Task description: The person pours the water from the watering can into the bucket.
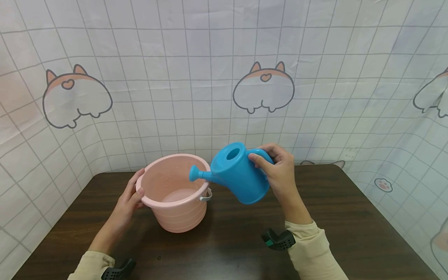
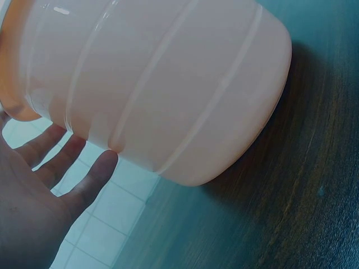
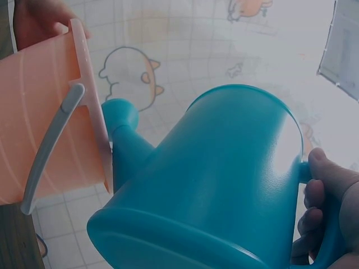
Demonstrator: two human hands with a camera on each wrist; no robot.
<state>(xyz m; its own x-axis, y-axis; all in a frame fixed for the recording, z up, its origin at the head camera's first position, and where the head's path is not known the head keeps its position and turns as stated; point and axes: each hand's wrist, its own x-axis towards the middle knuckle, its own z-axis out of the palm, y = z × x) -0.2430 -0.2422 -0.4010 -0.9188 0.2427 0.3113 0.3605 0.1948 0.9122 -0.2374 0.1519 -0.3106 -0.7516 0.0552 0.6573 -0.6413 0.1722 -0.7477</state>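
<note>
My right hand (image 1: 280, 171) grips the handle of a blue watering can (image 1: 241, 179), thumb on top and fingers curled round it. The can is held in the air, tilted left, its spout head (image 1: 196, 173) over the right rim of a pink bucket (image 1: 180, 217). My left hand (image 1: 130, 194) holds the bucket's left rim, thumb over the edge and the other fingers along the outer wall. In the left wrist view the ribbed wall (image 2: 151, 84) shows beside those fingers. The bucket's base is at the dark tabletop, and its inside shows pale in the head view.
A grey bucket handle (image 1: 206, 195) hangs at the bucket's right side. The dark wooden table (image 1: 224, 249) runs back to a white gridded cloth (image 1: 196, 97) with cartoon animal prints. Black straps with small devices (image 1: 279, 239) sit at both wrists.
</note>
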